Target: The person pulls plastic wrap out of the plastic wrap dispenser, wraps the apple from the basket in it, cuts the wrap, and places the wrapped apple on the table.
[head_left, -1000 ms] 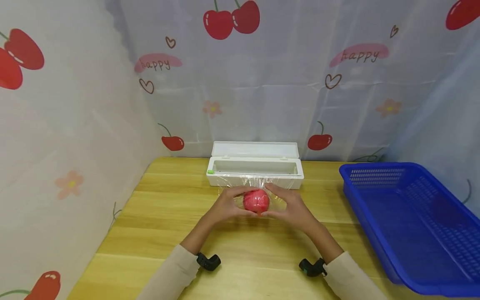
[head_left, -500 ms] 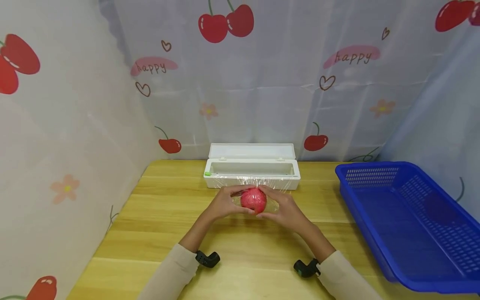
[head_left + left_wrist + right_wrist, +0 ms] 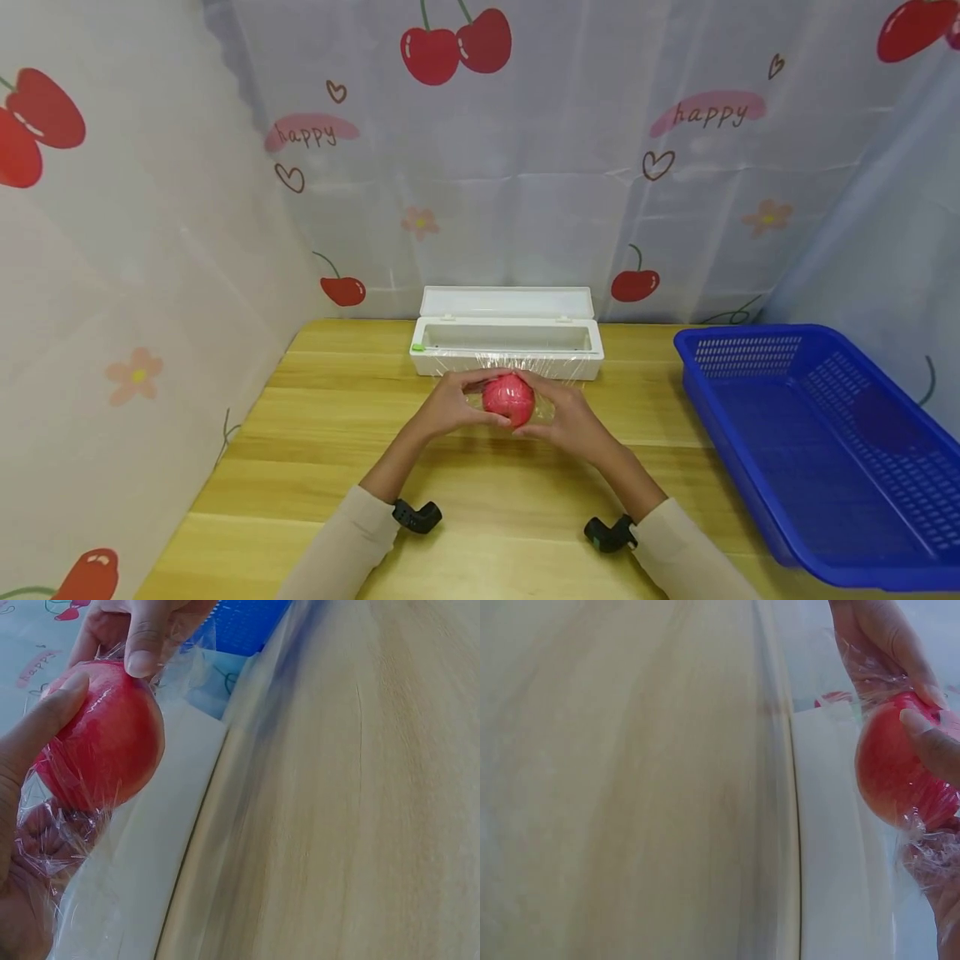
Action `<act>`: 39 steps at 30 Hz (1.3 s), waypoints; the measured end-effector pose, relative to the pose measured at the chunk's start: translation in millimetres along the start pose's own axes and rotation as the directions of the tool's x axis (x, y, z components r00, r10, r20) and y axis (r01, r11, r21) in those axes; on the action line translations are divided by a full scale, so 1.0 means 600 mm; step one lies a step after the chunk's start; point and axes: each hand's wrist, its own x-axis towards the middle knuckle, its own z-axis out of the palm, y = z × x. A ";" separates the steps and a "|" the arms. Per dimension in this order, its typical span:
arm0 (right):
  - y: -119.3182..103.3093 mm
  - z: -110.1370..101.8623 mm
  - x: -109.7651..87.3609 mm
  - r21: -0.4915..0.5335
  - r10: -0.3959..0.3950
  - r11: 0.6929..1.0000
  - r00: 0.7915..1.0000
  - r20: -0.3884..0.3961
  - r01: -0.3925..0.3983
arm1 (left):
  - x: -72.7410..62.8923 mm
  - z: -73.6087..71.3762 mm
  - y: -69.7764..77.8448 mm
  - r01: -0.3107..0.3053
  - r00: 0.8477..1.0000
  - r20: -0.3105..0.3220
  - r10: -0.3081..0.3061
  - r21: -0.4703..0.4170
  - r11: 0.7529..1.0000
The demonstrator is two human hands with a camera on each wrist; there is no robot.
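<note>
Apple (image 3: 508, 402), red, at least partly covered in clear film (image 3: 52, 851), gripped between curved fingers of left hand (image 3: 450, 407) and right hand (image 3: 567, 418), just on near side of white box (image 3: 506, 320) with raised lid (image 3: 507, 301), toward far edge of wooden table (image 3: 322, 433); blue basket (image 3: 840, 475) farther right.

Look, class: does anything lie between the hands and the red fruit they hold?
Yes: clear film, stretched over the red fruit, comes between it and parts of the left hand and right hand. Whether it lies under every fingertip is hard to tell.
</note>
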 end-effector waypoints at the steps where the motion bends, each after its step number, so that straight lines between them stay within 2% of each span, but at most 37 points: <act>1: 0.000 0.001 0.000 0.000 -0.001 1.000 1.000 0.002 0.001 | 0.000 0.000 0.001 0.000 1.000 0.002 0.000 -0.007 1.000; 5: -0.001 0.004 -0.001 0.010 -0.003 1.000 1.000 -0.009 0.003 | 0.000 -0.001 0.003 0.007 1.000 0.005 -0.007 -0.026 1.000; 15: -0.004 0.007 0.000 0.017 -0.040 0.999 0.999 -0.037 0.040 | -0.001 -0.006 0.005 0.031 0.999 0.014 -0.031 0.011 0.999; 30: -0.003 0.009 -0.002 0.028 -0.032 0.999 0.997 -0.076 0.034 | -0.002 -0.006 0.006 0.068 0.997 0.039 -0.068 0.008 0.998; 35: -0.003 0.007 -0.003 0.044 -0.022 0.999 0.997 -0.070 0.025 | -0.003 -0.005 0.000 0.054 0.997 0.061 -0.056 0.037 0.998; 39: -0.003 0.006 -0.002 0.051 -0.019 0.998 0.998 -0.065 0.022 | -0.002 -0.007 0.000 0.016 0.996 0.088 -0.022 0.076 0.997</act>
